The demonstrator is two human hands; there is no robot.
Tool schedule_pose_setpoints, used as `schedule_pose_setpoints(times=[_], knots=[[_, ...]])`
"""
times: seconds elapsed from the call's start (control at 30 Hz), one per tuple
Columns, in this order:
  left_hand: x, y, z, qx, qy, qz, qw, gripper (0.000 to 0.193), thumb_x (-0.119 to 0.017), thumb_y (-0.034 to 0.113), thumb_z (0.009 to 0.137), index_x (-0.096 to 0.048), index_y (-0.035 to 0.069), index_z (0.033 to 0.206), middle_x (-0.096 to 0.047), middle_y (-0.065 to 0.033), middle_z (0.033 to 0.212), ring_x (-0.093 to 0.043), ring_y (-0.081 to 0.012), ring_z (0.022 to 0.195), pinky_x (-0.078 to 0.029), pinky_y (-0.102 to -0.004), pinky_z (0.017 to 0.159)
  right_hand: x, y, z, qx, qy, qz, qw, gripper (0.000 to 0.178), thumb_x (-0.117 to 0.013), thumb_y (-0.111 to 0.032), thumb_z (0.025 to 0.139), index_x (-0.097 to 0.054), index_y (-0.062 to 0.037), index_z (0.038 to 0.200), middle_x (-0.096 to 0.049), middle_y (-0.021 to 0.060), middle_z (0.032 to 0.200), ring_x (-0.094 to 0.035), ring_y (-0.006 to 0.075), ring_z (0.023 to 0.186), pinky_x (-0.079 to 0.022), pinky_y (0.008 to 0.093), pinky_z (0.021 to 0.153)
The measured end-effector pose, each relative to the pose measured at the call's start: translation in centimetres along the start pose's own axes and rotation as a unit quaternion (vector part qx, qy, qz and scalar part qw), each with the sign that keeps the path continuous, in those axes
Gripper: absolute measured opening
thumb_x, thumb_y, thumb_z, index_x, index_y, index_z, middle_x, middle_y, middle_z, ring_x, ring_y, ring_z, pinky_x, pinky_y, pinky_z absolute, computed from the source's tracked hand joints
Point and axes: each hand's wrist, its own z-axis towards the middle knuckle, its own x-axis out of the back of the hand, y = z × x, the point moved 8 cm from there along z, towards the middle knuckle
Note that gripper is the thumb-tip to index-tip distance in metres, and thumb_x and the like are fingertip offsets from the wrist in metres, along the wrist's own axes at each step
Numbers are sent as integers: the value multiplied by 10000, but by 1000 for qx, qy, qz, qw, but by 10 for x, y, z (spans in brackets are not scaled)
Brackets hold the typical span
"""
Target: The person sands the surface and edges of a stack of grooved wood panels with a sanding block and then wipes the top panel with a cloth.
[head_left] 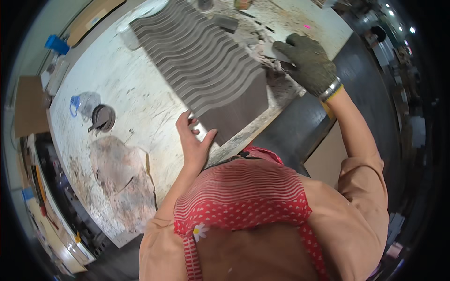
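A grey panel with rows of wavy ridges and a smooth near end lies slantwise on the white worktable. My bare left hand grips its near left corner, the thumb by the near end and the fingers along the left side. Past the panel's right side is my right hand, in a dark, dirty work glove. Its fingers are closed on a thin dark tool, whose kind I cannot make out. Pale, crumbly residue lies beside the tool and along the panel's right side.
Left on the stained worktable are a clear plastic bottle, a round dark container and a soiled cloth. A grey block sits by the panel's far right. A blue cup stands beyond the table's left edge.
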Motion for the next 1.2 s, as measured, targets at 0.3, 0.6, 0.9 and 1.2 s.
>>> schedule_pose_setpoints(times=[0.3,0.6,0.9,1.2], knots=[[3,7,-1,-25,1,8,1000,889,-873,172,762,-358,66,1479,-401,-148,1385,-538,-285,1147,-514,-398,845,1,-149,-2,169,107,179,963,505,-699,-292,870,-635,-139,1347,-618,182,1288,-582,367,1204,-451,492,1031],[4,8,-2,-29,4,16,999,882,-848,148,768,-342,35,1481,-410,-137,1359,-541,-246,1134,-495,-352,837,-10,-155,1,195,63,125,971,515,-704,-240,846,-620,-151,1347,-608,172,1299,-582,356,1200,-438,503,1034],[3,6,-2,-33,1,20,999,889,-849,156,770,-336,36,1487,-401,-146,1369,-539,-255,1141,-500,-358,837,5,-160,0,225,96,160,956,475,-721,-230,832,-645,-134,1291,-635,163,1239,-621,363,1092,-480,510,949],[3,7,-2,-33,-4,18,999,881,-861,176,778,-345,69,1483,-381,-156,1398,-538,-287,1138,-509,-405,900,5,-159,0,232,123,130,956,447,-713,-205,833,-660,-139,1272,-653,186,1198,-632,361,1105,-497,496,926]])
